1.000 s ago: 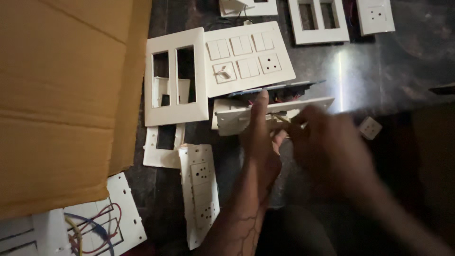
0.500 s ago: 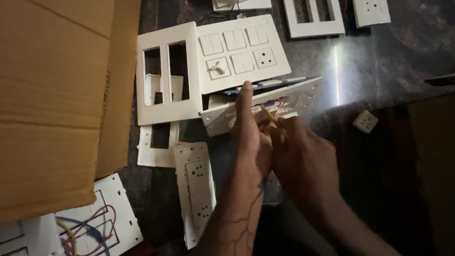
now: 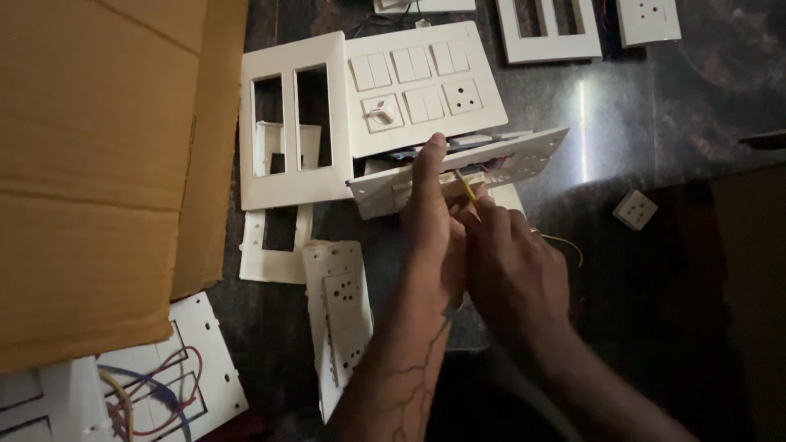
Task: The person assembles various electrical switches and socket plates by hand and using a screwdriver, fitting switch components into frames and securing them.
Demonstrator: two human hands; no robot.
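Note:
My left hand [image 3: 430, 221] holds a white switch-plate backing [image 3: 524, 160] tilted on its edge, fingers stretched up along its face. My right hand [image 3: 512, 266] is pressed close against the left and pinches a thin yellow wire [image 3: 465, 187] at the plate. A loop of that yellow wire [image 3: 569, 244] trails to the right of the wrist. Just behind the held plate lies a white switch panel [image 3: 422, 82] with several rocker switches, a knob and a socket.
A white two-window cover frame [image 3: 286, 176] lies left of the panel on the dark stone counter [image 3: 655, 147]. A cardboard sheet [image 3: 98, 164] covers the left. A socket strip [image 3: 340, 315], a wired plate [image 3: 176, 385], a small loose socket module [image 3: 634, 209] and more frames [image 3: 548, 33] lie around.
Both hands have closed in together on the tilted plate, and the right hand has taken hold of the yellow wire. The view has drifted slightly.

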